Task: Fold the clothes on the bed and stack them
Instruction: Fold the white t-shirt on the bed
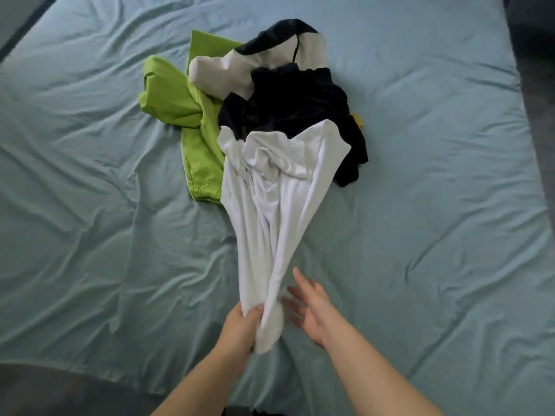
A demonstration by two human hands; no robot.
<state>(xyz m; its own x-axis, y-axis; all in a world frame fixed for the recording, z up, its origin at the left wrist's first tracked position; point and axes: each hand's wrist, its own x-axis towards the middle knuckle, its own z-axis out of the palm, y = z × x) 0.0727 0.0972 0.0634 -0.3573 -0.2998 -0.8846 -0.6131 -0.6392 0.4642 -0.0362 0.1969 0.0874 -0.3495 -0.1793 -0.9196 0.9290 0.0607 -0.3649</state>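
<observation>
Near the front edge of the bed [90, 163], the left hand [243, 325] clutches the bunched end of a white garment [270, 205]. The right hand [309, 310] is just beside it, fingers spread, holding nothing. To do this well, the right hand should probably take a second corner or hem, so the cloth comes clear of the pile and spreads flat. The garment is thin and creased, fanning out towards mid-bed. Its far end lies on a dark garment [294, 103], beside a green garment [180, 100].
</observation>
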